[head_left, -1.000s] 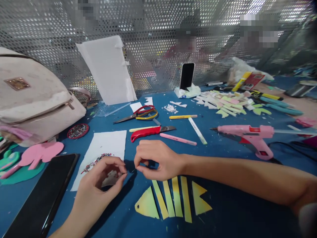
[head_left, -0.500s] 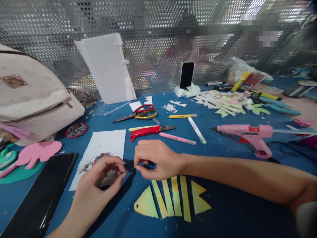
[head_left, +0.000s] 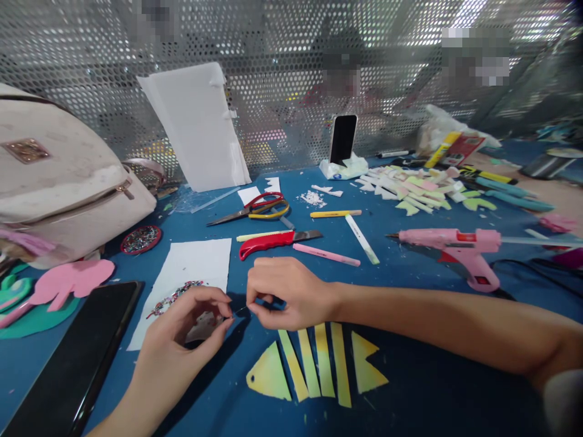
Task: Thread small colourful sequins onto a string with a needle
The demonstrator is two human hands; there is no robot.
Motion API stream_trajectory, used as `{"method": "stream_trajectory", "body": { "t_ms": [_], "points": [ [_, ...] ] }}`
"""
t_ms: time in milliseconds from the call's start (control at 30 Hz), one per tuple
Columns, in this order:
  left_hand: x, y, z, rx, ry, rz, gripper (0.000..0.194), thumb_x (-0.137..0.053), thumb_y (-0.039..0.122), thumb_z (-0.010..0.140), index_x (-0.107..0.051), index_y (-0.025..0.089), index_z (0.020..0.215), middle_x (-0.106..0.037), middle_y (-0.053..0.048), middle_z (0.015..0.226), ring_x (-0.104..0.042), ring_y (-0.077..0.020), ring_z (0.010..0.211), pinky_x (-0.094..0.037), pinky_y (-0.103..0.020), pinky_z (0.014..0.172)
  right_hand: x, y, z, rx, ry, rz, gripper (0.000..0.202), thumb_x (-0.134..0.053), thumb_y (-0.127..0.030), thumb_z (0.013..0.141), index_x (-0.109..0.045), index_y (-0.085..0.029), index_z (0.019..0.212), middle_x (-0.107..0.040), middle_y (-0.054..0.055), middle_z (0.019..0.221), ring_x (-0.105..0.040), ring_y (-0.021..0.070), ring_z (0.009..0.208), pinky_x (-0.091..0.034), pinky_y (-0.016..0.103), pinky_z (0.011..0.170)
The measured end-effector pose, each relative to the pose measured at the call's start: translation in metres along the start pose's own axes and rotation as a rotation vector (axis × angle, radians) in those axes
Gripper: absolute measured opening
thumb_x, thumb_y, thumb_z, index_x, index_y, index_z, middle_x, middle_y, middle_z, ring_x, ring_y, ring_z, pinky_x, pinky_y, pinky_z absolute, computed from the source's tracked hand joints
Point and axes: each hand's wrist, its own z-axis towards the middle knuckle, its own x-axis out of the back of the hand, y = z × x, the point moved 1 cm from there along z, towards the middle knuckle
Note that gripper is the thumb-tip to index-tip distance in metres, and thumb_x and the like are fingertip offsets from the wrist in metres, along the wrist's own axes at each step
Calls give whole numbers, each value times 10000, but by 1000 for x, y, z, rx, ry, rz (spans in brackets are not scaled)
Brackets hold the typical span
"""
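My right hand [head_left: 286, 291] is closed in a pinch on one end of a thin strand [head_left: 241, 309], either a thread or a needle. Facing it, my left hand [head_left: 191, 328] pinches at the strand's other end; anything tiny between those fingertips is too small to make out. Just below my right hand lie the pieces of a yellow-green fish: a head [head_left: 271, 373] with an eye hole, several strips [head_left: 324, 361] and a notched tail [head_left: 367, 364]. Partly behind my left hand, small mixed beads [head_left: 175, 297] lie on a white paper sheet [head_left: 200, 258].
Beyond my hands are a red-handled knife [head_left: 268, 243], scissors [head_left: 255, 209] and markers [head_left: 327, 255]. A pink glue gun [head_left: 455, 240] lies right, near a pile of foam scraps [head_left: 423, 188]. At left are a dark phone [head_left: 77, 358], a bead dish [head_left: 141, 239] and a backpack [head_left: 68, 182].
Both hands stay almost in place, with a little more of the thin strand showing between them. A blurred patch has appeared behind the mesh at the upper left.
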Motion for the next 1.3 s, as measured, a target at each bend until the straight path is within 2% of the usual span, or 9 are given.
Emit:
{"method": "stream_trajectory", "body": {
  "t_ms": [233, 433, 600, 767, 933, 1300],
  "points": [
    [0, 1, -1, 29, 29, -32, 112, -683, 229, 860, -640, 236, 963, -680, -11, 864, -700, -152, 794, -596, -208, 720, 0, 0, 0, 7, -26, -30, 133, -505, -145, 912, -527, -186, 787, -544, -19, 709, -427, 117, 681, -365, 253, 653],
    [-1, 3, 0, 18, 3, -37, 115, -678, 214, 866, -639, 239, 971, -674, -11, 864, -695, -152, 815, -589, -201, 726, 0, 0, 0, 5, -49, -51, 135, -495, -154, 920, -522, -187, 792, -541, -16, 707, -431, 120, 682, -364, 253, 652],
    [-2, 4, -3, 61, 43, -78, 85, -662, 224, 885, -626, 246, 959, -656, -2, 876, -668, -133, 830, -569, -181, 751, 0, 0, 0, 5, -54, -51, 141, -495, -165, 923, -525, -187, 787, -547, -15, 699, -429, 120, 665, -368, 256, 649],
    [-1, 4, -3, 35, 6, -59, 99, -666, 215, 879, -629, 237, 968, -660, -11, 872, -675, -140, 810, -577, -193, 730, 1, -1, 0, 10, -29, -56, 140, -498, -162, 918, -523, -189, 783, -536, -20, 681, -427, 119, 653, -361, 253, 631],
    [-4, 12, -2, 100, 76, -90, 80, -668, 246, 857, -638, 229, 929, -658, -12, 863, -657, -148, 791, -566, -212, 724, 1, 0, 0, 3, -68, -74, 138, -486, -176, 927, -521, -188, 794, -525, -19, 690, -428, 118, 661, -361, 254, 637],
    [-7, 15, -4, 104, 88, -118, 88, -644, 239, 873, -633, 238, 960, -650, -4, 861, -647, -140, 793, -558, -203, 723, 0, 1, -2, -8, -36, -36, 125, -497, -167, 921, -528, -188, 802, -557, -11, 716, -442, 124, 686, -370, 260, 652]
  ]
}}
